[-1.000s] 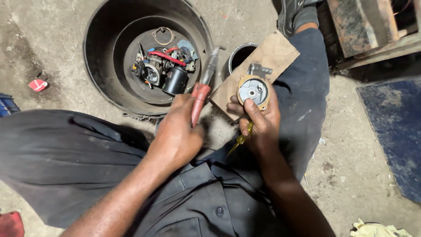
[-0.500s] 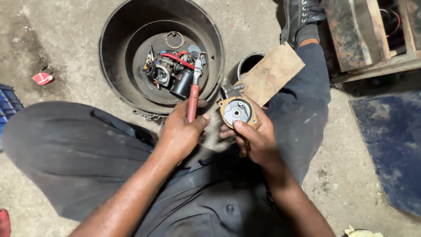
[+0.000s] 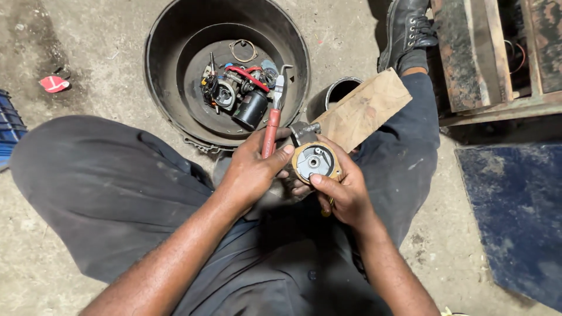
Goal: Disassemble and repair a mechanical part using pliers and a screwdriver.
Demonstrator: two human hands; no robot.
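Observation:
My left hand [image 3: 253,168] grips red-handled pliers [image 3: 273,117] whose metal jaws point up toward the black tub. My right hand [image 3: 342,190] holds a small round metal part [image 3: 314,162] with a brass rim and grey centre, thumb pressed on its lower edge. A yellow-handled tool [image 3: 328,205] shows partly under my right palm. Both hands sit close together over my lap. A flat piece of wood [image 3: 366,108] rests on my right knee just beyond the part.
A black round tub [image 3: 170,93] on the concrete floor holds several engine parts, a red hose and a metal ring. A small dark can [image 3: 336,92] stands beside it. My boot [image 3: 407,29] and wooden frames [image 3: 486,58] are at the right. A blue mat [image 3: 515,222] lies lower right.
The round part came off the wooden piece and moved down toward my lap in my right hand. The pliers stayed in my left hand, jaws tilted more upright.

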